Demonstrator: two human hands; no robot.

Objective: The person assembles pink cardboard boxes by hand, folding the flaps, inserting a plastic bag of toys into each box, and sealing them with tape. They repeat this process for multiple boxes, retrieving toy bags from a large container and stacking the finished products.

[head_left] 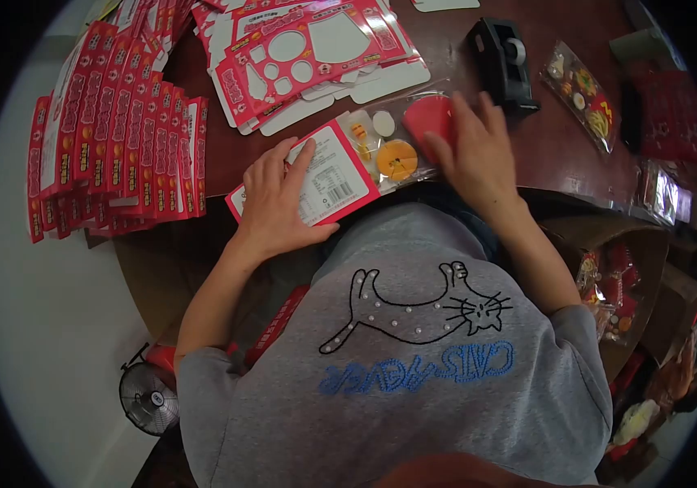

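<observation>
A red and white printed box [332,180] lies at the table's front edge, its barcode side up. My left hand [274,191] rests on the box with its fingers spread. A clear plastic pack [383,152] with a yellow round piece, a white oval piece and a red piece extends from the box's right end. Over the right part of that pack is my right hand [479,150], fingers apart, the thumb near the red piece. Whether the fingers touch the plastic is hard to tell.
Flat printed red cartons with cut-outs [287,89] pile up behind the box. Stacked red boxes [117,134] stand at the left. A black tape dispenser [499,69] and another filled clear pack [580,93] lie to the right. Below right, an open carton [649,268] holds packs.
</observation>
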